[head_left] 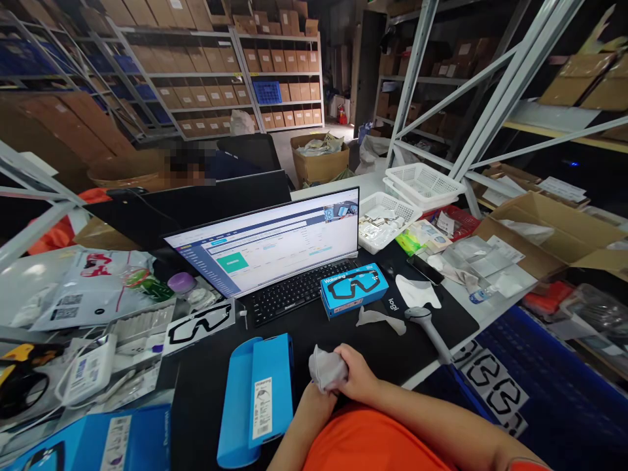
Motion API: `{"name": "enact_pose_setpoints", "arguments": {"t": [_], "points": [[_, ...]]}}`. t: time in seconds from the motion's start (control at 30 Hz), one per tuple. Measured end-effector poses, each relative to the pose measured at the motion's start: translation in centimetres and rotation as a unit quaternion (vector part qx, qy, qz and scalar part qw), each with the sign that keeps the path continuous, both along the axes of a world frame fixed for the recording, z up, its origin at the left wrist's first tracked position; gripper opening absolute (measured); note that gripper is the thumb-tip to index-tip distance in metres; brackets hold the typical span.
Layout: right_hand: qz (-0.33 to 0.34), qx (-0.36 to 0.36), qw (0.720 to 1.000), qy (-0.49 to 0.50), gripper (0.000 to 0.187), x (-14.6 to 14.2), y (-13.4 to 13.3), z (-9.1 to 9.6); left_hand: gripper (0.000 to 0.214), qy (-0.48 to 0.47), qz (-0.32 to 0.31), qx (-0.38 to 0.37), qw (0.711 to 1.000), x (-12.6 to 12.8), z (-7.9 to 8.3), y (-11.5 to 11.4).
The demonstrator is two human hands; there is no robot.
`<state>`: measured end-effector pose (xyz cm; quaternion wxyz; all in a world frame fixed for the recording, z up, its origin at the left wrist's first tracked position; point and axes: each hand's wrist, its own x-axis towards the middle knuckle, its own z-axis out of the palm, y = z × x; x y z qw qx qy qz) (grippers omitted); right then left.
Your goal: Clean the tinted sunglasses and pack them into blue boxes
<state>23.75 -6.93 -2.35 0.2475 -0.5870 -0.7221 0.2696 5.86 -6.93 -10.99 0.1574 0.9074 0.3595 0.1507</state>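
The grey cloth (pixel 328 369) covers the fingers of the left hand (pixel 318 392). The monitor (pixel 275 239) shows text too small to read, and the bottom edge cuts off the near-left blue box (pixel 98 441).

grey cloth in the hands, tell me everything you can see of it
The grey cloth is a small, pale, matte bundle, soft-looking and crumpled into folds. It is held over the black desk mat, right of the blue case. The right hand closes around its right side; the left hand meets it from below, fingers hidden. Pouch or wipe, I cannot tell.
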Motion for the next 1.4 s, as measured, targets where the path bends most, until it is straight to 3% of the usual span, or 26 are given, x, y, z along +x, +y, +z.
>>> {"name": "enact_pose_setpoints", "arguments": {"t": [0.1, 0.2, 0.4, 0.57, 0.73, 0.9, 1.0, 1.07, 1.2, 1.33, 1.4], "points": [[0.011, -0.054, 0.993, -0.102, 0.029, -0.1, 1.4, -0.7, 0.014, 0.009, -0.033, 0.053, 0.998, 0.1, -0.8, -0.2], [0.02, -0.087, 0.981, -0.174, 0.035, -0.3, 2.2, -0.7, 0.029, 0.009, -0.038, 0.1, 0.994, 0.3, -0.9, -0.4], [0.084, -0.112, 0.956, -0.258, 0.042, -0.7, 2.8, 0.2, 0.03, 0.009, -0.016, 0.143, 0.99, -0.1, -0.6, -0.8], [0.104, -0.142, 0.941, -0.289, 0.032, -1.8, 2.5, 0.0, 0.029, 0.018, 0.047, 0.127, 0.991, -0.9, 0.3, -1.3], [0.114, -0.188, 0.935, -0.279, 0.034, -3.2, 2.2, -0.9, 0.042, 0.04, 0.106, 0.06, 0.992, -1.2, 1.0, -1.0], [0.173, -0.145, 0.965, -0.133, 0.054, 1.3, 0.7, 1.1, 0.04, 0.1, 0.102, -0.07, 0.987, -1.3, 2.3, -0.2], [0.073, -0.088, 0.993, -0.01, 0.042, 5.6, -0.9, 2.0, 0.032, 0.126, 0.113, -0.093, 0.981, -1.2, 2.8, 0.0], [-0.028, -0.084, 0.996, -0.015, 0.037, 8.8, -1.4, 1.8, 0.029, 0.143, 0.114, -0.085, 0.979, -1.1, 2.7, 0.0], [-0.171, -0.098, 0.976, -0.088, 0.053, 14.6, 0.2, 0.1, 0.03, 0.137, 0.112, -0.045, 0.983, -1.2, 1.5, -0.2], [-0.153, -0.115, 0.975, -0.116, 0.066, 17.1, 3.6, -2.0, 0.025, 0.098, 0.121, -0.046, 0.987, -1.4, 0.8, -0.7], [-0.132, -0.129, 0.975, -0.122, 0.06, 16.9, 4.9, -2.8, 0.025, 0.097, 0.139, -0.065, 0.983, -1.5, 1.3, -0.8]]}}
